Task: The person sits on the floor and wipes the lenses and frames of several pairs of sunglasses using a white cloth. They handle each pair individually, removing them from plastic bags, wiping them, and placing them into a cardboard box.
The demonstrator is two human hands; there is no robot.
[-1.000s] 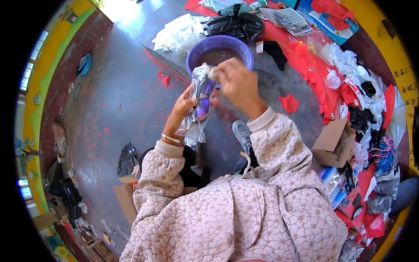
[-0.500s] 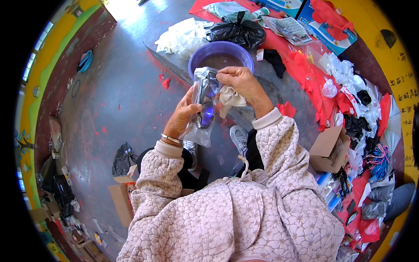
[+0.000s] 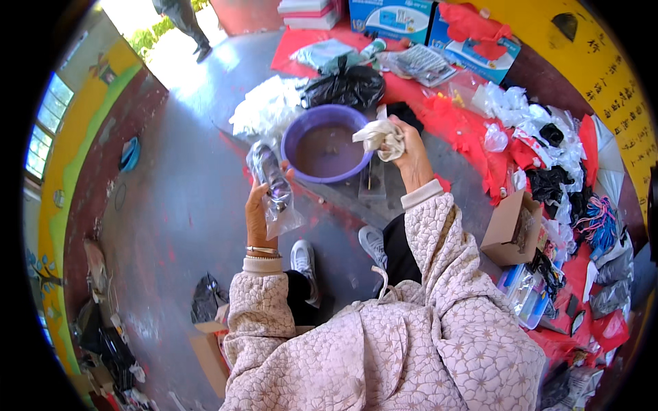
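My left hand (image 3: 259, 212) is closed round a clear plastic bag (image 3: 281, 220) with dark sunglasses (image 3: 277, 189) inside, their lenses shining purple. It is held upright, left of a purple basin (image 3: 287, 152). My right hand (image 3: 413, 154) grips a crumpled cream cloth (image 3: 381, 139) in front of the basin's right side. Murky brownish water stands in the basin. Beneath the cloth, a small clear packet (image 3: 373, 179) lies on the floor.
White plastic bags (image 3: 269, 109) and a black bag (image 3: 346, 85) lie behind the basin. Blue boxes (image 3: 389, 20) stand farther back. On my right are an open cardboard box (image 3: 506, 229) and heaped plastic on red sheeting. A person's legs (image 3: 186, 24) show far left.
My hands have moved apart. The right hand has let go of the bagged sunglasses and lifted the cloth to the right. The left has carried the bag leftward. My view has tilted up.
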